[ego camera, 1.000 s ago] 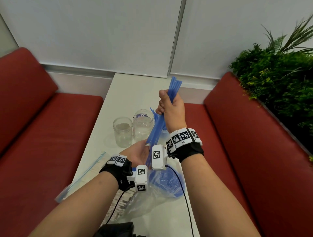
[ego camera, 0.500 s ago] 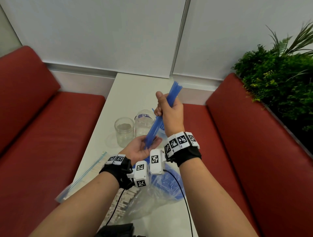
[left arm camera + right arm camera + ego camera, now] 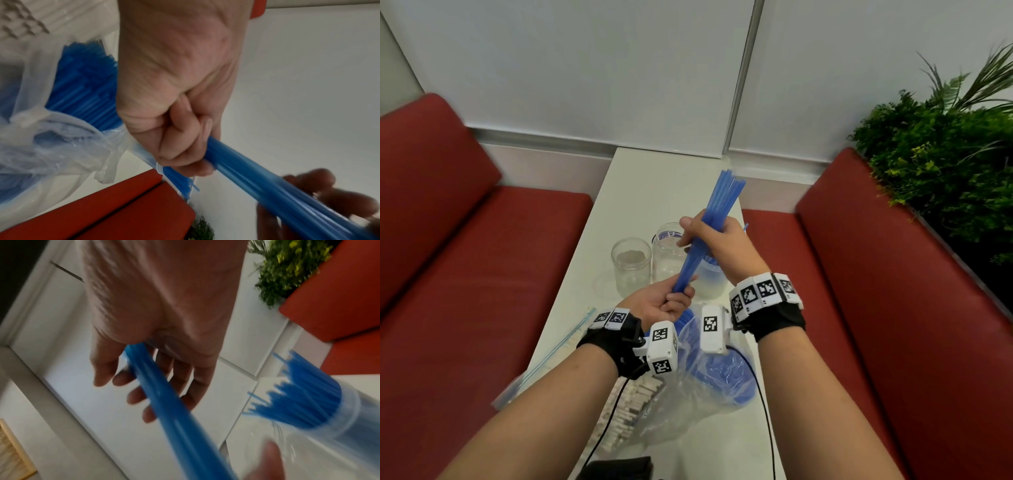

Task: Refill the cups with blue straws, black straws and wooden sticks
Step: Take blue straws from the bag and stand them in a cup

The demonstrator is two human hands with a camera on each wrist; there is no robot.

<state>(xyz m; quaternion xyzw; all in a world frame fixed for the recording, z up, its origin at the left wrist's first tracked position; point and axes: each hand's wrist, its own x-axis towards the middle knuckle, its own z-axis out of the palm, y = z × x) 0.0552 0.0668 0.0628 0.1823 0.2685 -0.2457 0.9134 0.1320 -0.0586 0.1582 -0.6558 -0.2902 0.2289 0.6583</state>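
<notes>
Fingers of my left hand (image 3: 654, 306) curl tight round the lower end of the blue straws (image 3: 709, 226); my right hand (image 3: 717, 245) wraps their middle, fingers loosely curled. From my grip, the bundle slants toward one o'clock above the cups (image 3: 631, 265), tips fanned.

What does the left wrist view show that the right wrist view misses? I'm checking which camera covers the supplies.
Left wrist only: the plastic bag of spare blue straws and the left hand gripping the bundle's lower end.

Right wrist only: the cup of blue straws on the table, and the right hand.

Both: the held straw bundle, red seats, greenery.
</notes>
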